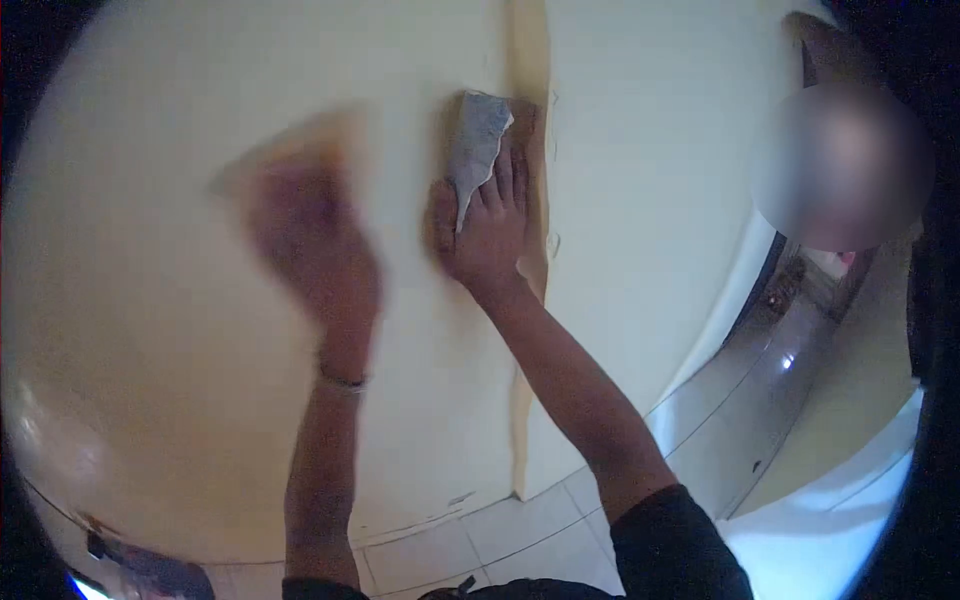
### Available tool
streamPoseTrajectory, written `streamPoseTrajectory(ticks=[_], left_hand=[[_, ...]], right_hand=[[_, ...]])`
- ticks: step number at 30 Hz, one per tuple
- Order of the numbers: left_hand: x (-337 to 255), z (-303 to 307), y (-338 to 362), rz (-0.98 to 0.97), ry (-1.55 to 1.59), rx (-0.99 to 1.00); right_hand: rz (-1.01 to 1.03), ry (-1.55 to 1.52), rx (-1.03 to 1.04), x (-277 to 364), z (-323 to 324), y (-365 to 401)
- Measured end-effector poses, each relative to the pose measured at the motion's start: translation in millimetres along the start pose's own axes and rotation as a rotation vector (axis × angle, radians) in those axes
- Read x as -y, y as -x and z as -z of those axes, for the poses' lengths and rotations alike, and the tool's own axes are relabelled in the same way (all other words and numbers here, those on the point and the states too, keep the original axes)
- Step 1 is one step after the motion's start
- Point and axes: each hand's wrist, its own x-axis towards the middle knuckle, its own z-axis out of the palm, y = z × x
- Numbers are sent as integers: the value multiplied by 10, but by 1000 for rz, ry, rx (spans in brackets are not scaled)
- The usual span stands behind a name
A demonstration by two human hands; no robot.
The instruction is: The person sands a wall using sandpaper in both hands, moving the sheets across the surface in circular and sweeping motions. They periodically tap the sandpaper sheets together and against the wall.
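My right hand is pressed against the cream wall, beside its raised vertical edge. A torn grey sheet of sandpaper with a ragged white edge is in its grip, the thumb at the left and the fingers pointing up at the right. To the left, my left hand is raised in front of the wall, smeared by motion. A blurred tan and dark shape shows at its fingertips, and I cannot tell whether it is a held thing.
A vertical corner strip runs down the wall beside my right hand. Pale floor tiles lie along the wall's foot. A person is at the right, near a dark-framed opening. Dark objects lie on the floor at lower left.
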Motion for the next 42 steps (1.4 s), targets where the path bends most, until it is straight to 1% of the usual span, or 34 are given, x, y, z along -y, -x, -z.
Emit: streamPoseTrajectory(ticks=[1,2,3,5,6,8,9,10,11,12,14,16,17,18,20,22,23,24,26,27,28,29,30,31,32,33,34,35,36,37,38,40,41,42], left_hand=[[-302,-137,178,-143,-155,16],[-462,-228,302,-285,-311,36],[-447,-239,339,-270,-322,32],[-387,-231,351,-318,-291,9],[-355,-214,348,-311,-310,8],[-456,-213,279,-367,-275,57],[-384,-106,254,-393,-266,62],[-320,0,234,-374,-313,53],[-403,19,206,-341,-243,52],[-346,70,210,-307,-166,47],[-36,176,230,-284,-226,18],[379,343,238,-363,-357,-44],[544,512,219,-341,-378,-37],[744,655,191,-339,-395,-29],[1270,918,122,-368,-461,-41],[1645,1321,31,-334,-439,-98],[1895,1491,-16,-280,-328,-146],[2161,1655,-68,-226,-214,-195],[2628,1879,-179,-70,319,-440],[2833,2080,-191,1,311,-432],[3050,2286,-196,74,305,-422],[3448,2481,-158,78,314,-425],[3852,2581,-119,113,-41,-393],[4094,2591,-96,146,-395,-350],[4189,2600,-100,145,-380,-351],[4143,2578,-107,80,-266,-383],[4081,2538,-92,22,-150,-407],[3991,2538,-83,35,-129,-390],[3913,2599,-104,2,-245,-396],[3819,2601,-132,-43,-361,-398],[3886,2569,-106,-48,-346,-381],[4031,2522,-91,63,-291,-350],[3952,2543,-117,53,-285,-345],[3786,2578,-137,-3,-294,-398]], right_hand=[[6,-40,14,-58,-34,51],[11,-81,29,-60,-33,64],[23,-95,35,-56,2,84],[66,-72,155,-52,131,129],[69,-92,156,-39,163,151],[45,34,165,-139,250,87],[52,51,151,-84,251,42],[57,67,137,-72,246,0],[4,-9,86,-233,268,-3],[-50,-78,39,-294,250,62],[-270,-32,212,-216,355,88],[-176,132,155,-370,231,235],[-100,113,122,-343,275,198],[-161,135,158,-336,300,201],[-373,-43,143,-580,137,371],[-109,239,3,-513,218,323],[-211,247,32,-585,188,306],[-201,242,35,-571,187,281],[-254,64,45,-551,234,243],[-335,65,57,-780,148,340],[-330,71,59,-881,149,354],[-389,70,80,-869,163,358],[-450,71,99,-904,181,355],[-447,83,95,-992,138,379],[-565,255,119,-1004,47,414],[-687,434,143,-941,37,404],[-690,459,144,-894,8,391],[-605,241,46,-718,-81,310],[-517,22,-50,-495,-219,243],[-379,149,-84,-375,-340,196],[-242,272,-114,-153,-499,206],[-422,-189,-220,1091,-615,-59],[-379,-112,-201,1430,-757,-105],[-333,-38,-180,1759,-871,-127]])
